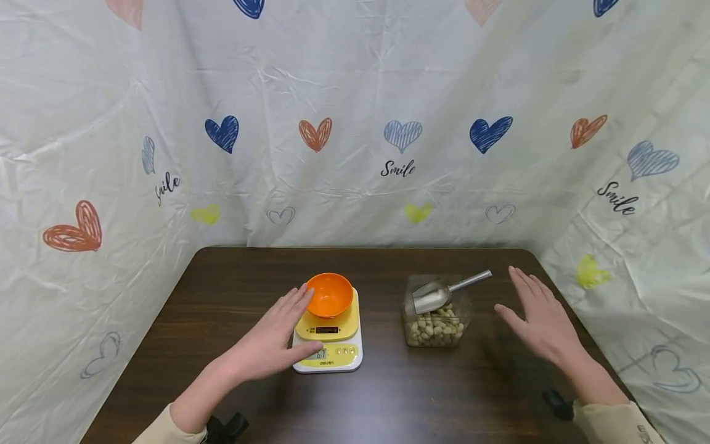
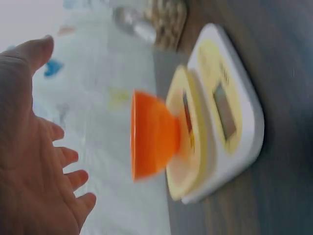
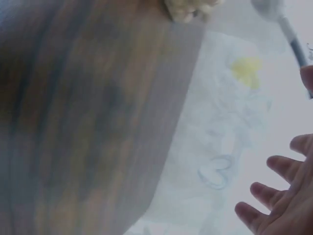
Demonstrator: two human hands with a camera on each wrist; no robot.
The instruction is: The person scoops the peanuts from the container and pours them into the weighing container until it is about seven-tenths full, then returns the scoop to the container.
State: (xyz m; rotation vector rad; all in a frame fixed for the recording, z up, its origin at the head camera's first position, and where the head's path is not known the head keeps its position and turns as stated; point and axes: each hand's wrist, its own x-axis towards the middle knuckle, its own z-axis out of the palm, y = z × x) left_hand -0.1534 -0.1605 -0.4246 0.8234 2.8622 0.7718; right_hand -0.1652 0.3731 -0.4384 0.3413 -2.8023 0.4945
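Note:
An orange bowl (image 1: 328, 297) stands on the yellow plate of a white kitchen scale (image 1: 356, 354), whose display is lit. My left hand (image 1: 272, 342) is beside the scale with fingers straight, overlapping its left edge in the head view. In the left wrist view the bowl (image 2: 154, 137) stands apart from the spread fingers. A clear square container (image 1: 410, 317) holds pale nuts in their shells (image 1: 435, 327), and a metal scoop (image 1: 435, 299) lies across its top, handle to the right. To the right of that handle is my right hand (image 1: 546, 327), fingers extended and holding nothing.
Everything stands on a dark brown wooden table (image 1: 388, 407) with rounded far corners. A white curtain (image 1: 344, 80) printed with hearts surrounds it at the back and both sides. Black wrist straps show at both cuffs.

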